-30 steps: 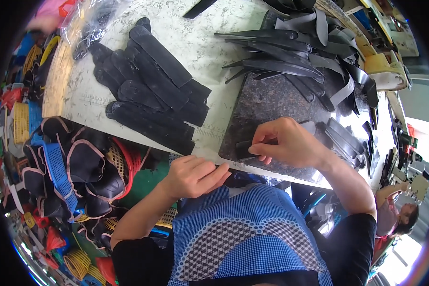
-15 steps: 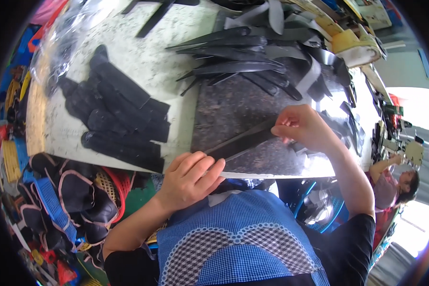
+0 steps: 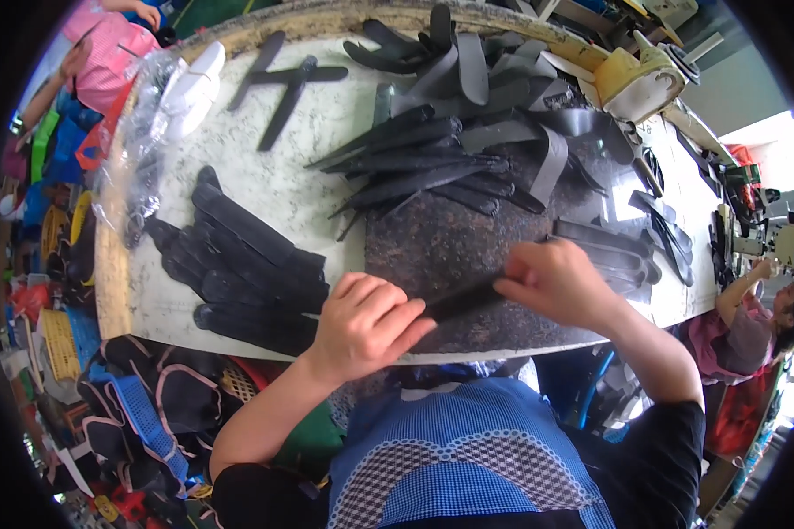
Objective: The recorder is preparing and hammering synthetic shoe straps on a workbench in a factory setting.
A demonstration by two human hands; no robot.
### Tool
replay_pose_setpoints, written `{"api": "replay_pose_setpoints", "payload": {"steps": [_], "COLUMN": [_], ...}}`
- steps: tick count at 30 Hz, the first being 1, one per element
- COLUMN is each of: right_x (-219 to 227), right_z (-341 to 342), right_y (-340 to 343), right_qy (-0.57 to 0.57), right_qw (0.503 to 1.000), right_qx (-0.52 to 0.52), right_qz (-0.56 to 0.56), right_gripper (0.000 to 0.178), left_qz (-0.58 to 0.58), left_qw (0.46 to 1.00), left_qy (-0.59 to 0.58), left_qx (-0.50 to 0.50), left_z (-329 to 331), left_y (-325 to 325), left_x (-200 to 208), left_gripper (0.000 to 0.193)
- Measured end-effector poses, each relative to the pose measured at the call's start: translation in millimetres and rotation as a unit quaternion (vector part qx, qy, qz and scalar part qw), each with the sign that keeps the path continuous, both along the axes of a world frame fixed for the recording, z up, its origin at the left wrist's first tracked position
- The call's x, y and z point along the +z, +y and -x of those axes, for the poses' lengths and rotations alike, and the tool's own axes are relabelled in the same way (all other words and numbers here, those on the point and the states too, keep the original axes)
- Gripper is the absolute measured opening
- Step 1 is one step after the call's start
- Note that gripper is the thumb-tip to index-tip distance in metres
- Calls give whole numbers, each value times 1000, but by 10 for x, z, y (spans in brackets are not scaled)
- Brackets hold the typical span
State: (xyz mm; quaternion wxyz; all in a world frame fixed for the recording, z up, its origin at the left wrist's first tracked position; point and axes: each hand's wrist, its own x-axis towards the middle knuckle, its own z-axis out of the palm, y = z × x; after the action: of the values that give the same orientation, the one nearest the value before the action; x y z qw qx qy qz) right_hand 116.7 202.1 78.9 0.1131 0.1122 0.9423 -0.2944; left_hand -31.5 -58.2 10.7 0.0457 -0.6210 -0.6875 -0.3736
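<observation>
A white bench (image 3: 229,145) is carrying a dark slab (image 3: 415,251), with black pieces (image 3: 238,251) lying to the left. Over the slab's near part a black strip (image 3: 464,298) is slanting lengthwise from near left to far right; the left hand (image 3: 362,326) is pinching its near end, the right hand (image 3: 558,282) its far end.
</observation>
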Motion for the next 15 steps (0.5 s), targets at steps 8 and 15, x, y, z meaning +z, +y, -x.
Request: {"api": "replay_pose_setpoints", "payload": {"steps": [8,15], "right_x": [291,65], "right_z": [-851,61], "right_y": [997,862], "right_qy": [50,268], "right_qw": [928,923], "right_qx": [-154,10], "right_qz": [-336,-275], "right_gripper": [38,41], "left_qz": [9,-68], "left_qw": [986,988], "left_qy": [104,9], "left_qx": [131,136], "left_z": [689,787], "left_y": [796,926], "left_x": [183,-30], "left_gripper": [36,13]}}
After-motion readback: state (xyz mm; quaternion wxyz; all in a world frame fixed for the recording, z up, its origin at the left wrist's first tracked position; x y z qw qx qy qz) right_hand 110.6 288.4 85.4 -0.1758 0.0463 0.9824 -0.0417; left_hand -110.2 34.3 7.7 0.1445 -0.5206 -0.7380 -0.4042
